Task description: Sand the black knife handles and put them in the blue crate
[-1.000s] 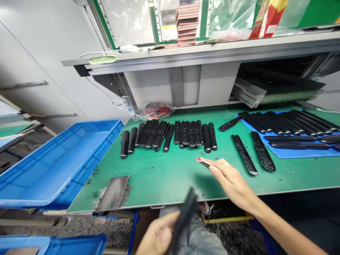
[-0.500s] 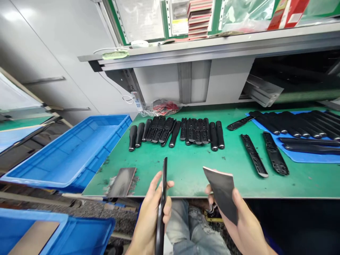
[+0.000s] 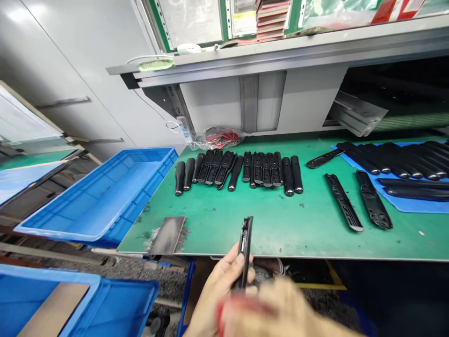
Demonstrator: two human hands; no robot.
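One large rectangular blue plastic crate stands beside the left end of the green-topped bench, its floor and ribbed walls in view. Lower down, a blue plastic bin has a flat tan board in it. At the bench's back, a clear crinkled plastic bag holds red pieces.

The left hand grips a long, narrow black plastic shell upright at the bench's near edge, fingers closed round it. Its recessed inner side now shows; half a second ago a smooth, glossy edge did. The right hand, then well apart with a dark sheet, is now close against the left. Motion smears its fingers, so I cannot tell their grip; the red blur there is probably that sheet's backing.
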